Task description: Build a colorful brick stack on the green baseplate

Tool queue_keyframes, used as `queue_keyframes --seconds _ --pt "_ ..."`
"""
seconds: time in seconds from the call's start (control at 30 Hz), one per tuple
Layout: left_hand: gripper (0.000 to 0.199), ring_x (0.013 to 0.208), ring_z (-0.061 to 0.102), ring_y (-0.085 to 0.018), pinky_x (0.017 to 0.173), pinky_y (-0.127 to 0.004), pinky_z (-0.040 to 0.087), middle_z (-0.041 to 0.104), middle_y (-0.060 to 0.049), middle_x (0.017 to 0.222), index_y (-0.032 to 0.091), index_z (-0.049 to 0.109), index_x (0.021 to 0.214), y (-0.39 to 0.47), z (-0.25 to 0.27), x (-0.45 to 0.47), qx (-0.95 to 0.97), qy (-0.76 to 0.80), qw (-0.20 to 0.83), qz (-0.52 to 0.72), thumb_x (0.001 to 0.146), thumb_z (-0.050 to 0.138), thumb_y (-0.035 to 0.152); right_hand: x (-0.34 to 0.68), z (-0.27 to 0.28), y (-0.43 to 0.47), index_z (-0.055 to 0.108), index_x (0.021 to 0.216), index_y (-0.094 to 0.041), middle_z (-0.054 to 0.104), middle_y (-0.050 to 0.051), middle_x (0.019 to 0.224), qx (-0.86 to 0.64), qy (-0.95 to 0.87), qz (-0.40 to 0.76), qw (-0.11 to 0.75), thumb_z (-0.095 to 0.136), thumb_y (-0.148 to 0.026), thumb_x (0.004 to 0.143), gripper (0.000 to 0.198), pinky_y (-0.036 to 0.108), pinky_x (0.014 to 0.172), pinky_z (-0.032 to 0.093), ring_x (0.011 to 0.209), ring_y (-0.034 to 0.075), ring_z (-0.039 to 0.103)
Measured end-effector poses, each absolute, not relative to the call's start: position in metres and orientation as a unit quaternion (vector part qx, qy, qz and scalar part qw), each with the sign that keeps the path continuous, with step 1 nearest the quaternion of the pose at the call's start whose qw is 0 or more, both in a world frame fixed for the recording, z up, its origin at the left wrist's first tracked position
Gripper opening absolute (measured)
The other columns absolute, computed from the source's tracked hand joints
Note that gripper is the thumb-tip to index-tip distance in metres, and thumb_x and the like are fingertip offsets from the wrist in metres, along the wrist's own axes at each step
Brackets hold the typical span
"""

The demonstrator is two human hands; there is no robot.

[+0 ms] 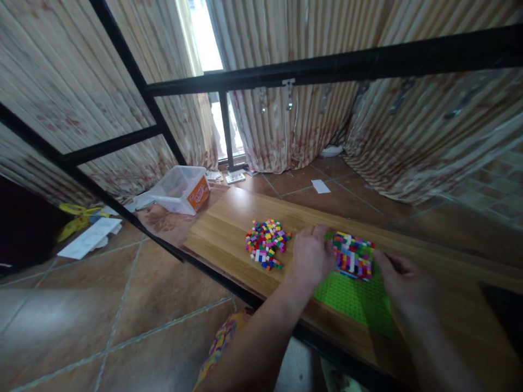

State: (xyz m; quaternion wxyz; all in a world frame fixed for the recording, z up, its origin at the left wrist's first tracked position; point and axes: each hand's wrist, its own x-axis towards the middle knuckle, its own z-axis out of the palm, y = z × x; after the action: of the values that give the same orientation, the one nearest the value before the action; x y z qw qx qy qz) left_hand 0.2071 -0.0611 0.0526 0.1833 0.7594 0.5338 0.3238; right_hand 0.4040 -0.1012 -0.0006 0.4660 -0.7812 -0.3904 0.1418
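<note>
A bright green studded baseplate (355, 299) rests at a slant on the wooden table. Toy building bricks of many colours form a dense block (353, 257) across its far part. My left hand (312, 256) is closed at the plate's left edge, its fingers curled beside the block and their tips partly hidden. On the opposite side, my right hand (402, 277) has thumb and fingers closed at the plate's right edge, close to the block; it is slightly blurred. Left of my left hand lies a loose pile of small coloured bricks (267, 242).
The wooden table (229, 218) has a black metal frame, with a black bar (253, 79) beyond it. A clear plastic bin (175, 188) with an orange label stands past the table's left end. A dark flat object (504, 313) lies at the right. White paper (320, 186) is on the tiled floor.
</note>
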Motion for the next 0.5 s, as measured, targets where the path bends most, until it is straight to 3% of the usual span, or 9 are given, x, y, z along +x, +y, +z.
queue_keyframes --seconds 0.1,0.23,0.5 --pt "0.033 0.104 0.065 -0.022 0.097 -0.035 0.051 0.072 -0.01 0.111 0.018 0.066 0.118 -0.042 0.051 0.173 0.715 0.611 0.161 0.299 0.088 0.054 0.018 0.387 0.015 -0.106 0.076 0.088 -0.02 0.076 0.017 0.085 -0.794 -0.356 0.135 0.475 0.065 -0.055 0.077 0.039 0.044 0.071 0.052 0.077 0.032 0.071" --pt "0.029 0.105 0.064 -0.022 0.098 -0.036 0.049 0.072 -0.009 0.11 0.02 0.072 0.109 -0.026 0.049 0.131 0.718 0.65 0.125 0.218 0.085 0.055 0.015 0.352 0.025 -0.106 0.075 0.092 -0.02 0.077 0.01 0.088 -0.728 -0.413 0.17 0.521 0.062 -0.054 0.079 0.039 0.043 0.077 0.054 0.08 0.028 0.071" --pt "0.026 0.114 0.055 -0.029 0.099 -0.046 0.044 0.064 -0.011 0.121 0.021 0.073 0.104 -0.03 0.042 0.11 0.767 0.624 0.08 0.124 0.085 0.054 0.021 0.32 0.03 -0.102 0.076 0.09 -0.022 0.078 0.005 0.085 -0.704 -0.465 0.193 0.501 0.065 -0.051 0.078 0.033 0.036 0.073 0.055 0.076 0.023 0.071"
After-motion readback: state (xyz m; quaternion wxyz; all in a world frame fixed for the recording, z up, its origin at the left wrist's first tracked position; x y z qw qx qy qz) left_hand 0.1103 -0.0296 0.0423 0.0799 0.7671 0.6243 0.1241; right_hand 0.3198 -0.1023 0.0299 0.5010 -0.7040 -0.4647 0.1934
